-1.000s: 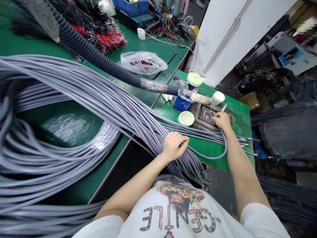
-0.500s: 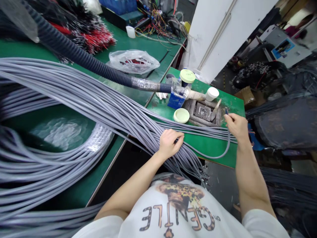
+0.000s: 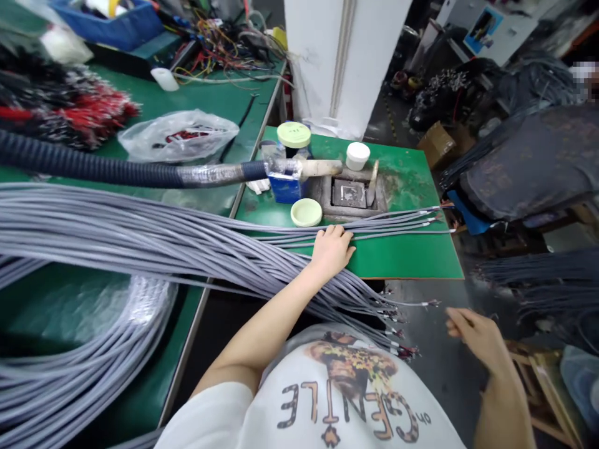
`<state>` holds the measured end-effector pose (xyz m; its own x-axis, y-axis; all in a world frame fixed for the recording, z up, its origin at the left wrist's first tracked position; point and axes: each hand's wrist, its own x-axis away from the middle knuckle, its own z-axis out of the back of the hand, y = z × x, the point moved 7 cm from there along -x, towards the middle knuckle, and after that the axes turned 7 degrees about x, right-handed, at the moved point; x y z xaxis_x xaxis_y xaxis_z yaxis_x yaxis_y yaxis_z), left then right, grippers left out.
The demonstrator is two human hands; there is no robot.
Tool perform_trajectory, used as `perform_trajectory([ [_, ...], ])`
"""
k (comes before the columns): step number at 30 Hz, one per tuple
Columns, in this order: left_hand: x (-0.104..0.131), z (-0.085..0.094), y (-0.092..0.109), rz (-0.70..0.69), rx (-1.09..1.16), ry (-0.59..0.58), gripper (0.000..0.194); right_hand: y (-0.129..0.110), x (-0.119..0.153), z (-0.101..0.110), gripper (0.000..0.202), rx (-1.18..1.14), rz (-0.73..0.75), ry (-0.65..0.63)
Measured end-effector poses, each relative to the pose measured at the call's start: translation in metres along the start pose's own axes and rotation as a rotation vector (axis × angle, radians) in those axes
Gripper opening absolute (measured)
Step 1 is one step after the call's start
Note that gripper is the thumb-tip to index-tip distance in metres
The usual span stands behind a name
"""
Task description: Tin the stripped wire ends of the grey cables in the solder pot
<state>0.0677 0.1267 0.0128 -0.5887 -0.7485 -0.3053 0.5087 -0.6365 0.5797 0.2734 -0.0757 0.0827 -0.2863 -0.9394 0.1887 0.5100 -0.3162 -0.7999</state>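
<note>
Workshop: grey floor (image 3: pixel 440 349) at the right, a white pillar (image 3: pixel 311 68) on the far side, a long green table (image 3: pixel 121 93) at the left.
Green board (image 3: pixel 397 259): carries a grimy tray (image 3: pixel 322 194) with a flat tool (image 3: pixel 373 181) leaning in it, a white tub (image 3: pixel 358 156) beyond, a pale green lid (image 3: pixel 306 213) to the near left.
Grey cables (image 3: pixel 187 224): the thick bundle comes in from the left; a few strands cross the board to its right edge, and the rest fan out past its near edge.
Left hand (image 3: pixel 333 246): palm down on the strands, fingers loosely bent; from my remote seat I cannot tell whether they close around any.
Right hand (image 3: pixel 475 333): off the board at the near right, thumb and fingers narrow; I see nothing between them, but cannot be sure.
Lone cable (image 3: pixel 412 304): long axis left to right, tip just left of my right fingertips and apart from them; the right hand is nearer that tip.
Change: 0.5 s ago my right hand held a curved cable beside the tray; now it is lower and nearer, the curve gone, and my left hand has reached the far strands.
</note>
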Motion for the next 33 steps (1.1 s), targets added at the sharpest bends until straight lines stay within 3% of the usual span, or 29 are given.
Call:
perform_trajectory([
  [4,-0.015,-0.024,0.018,-0.033,-0.088,-0.051,0.009,0.024,-0.004,-0.059,0.042,-0.254,-0.131,-0.170],
  [6,-0.012,-0.021,0.030,-0.063,-0.076,-0.069,0.006,0.034,-0.015,-0.083,0.038,-0.410,-0.180,-0.232],
  [7,-0.007,-0.016,0.037,-0.077,-0.051,-0.082,0.006,0.038,-0.024,-0.087,0.038,-0.466,-0.182,-0.204],
  [9,0.007,-0.004,0.048,-0.091,0.034,-0.127,0.006,0.043,-0.047,-0.079,0.041,-0.545,-0.152,-0.032],
  [12,0.034,0.011,0.059,-0.085,0.121,-0.213,0.008,0.041,-0.074,-0.039,0.045,-0.617,-0.069,0.316],
  [14,0.049,0.015,0.062,-0.086,0.136,-0.282,0.006,0.029,-0.078,-0.009,0.047,-0.596,0.013,0.521],
  [16,0.057,0.015,0.061,-0.069,0.190,-0.332,0.007,0.008,-0.072,0.009,0.046,-0.471,0.115,0.618],
  [18,0.059,0.017,0.057,0.002,0.368,-0.334,0.010,-0.020,-0.066,0.003,0.041,-0.246,0.218,0.509],
  [22,0.055,0.029,0.042,0.227,0.944,-0.168,0.024,-0.056,-0.047,-0.069,0.032,0.228,0.432,0.005],
  [25,0.055,0.037,0.029,0.350,1.232,0.004,0.028,-0.060,-0.035,-0.113,0.031,0.351,0.550,-0.147],
  [28,0.060,0.044,0.017,0.408,1.270,0.161,0.030,-0.056,-0.033,-0.130,0.031,0.332,0.561,-0.179],
  [30,0.062,0.050,0.018,0.341,1.168,0.219,0.030,-0.052,-0.036,-0.134,0.028,0.296,0.516,-0.214],
  [33,0.062,0.055,0.028,0.182,0.991,0.195,0.028,-0.046,-0.041,-0.139,0.026,0.164,0.385,-0.327],
])
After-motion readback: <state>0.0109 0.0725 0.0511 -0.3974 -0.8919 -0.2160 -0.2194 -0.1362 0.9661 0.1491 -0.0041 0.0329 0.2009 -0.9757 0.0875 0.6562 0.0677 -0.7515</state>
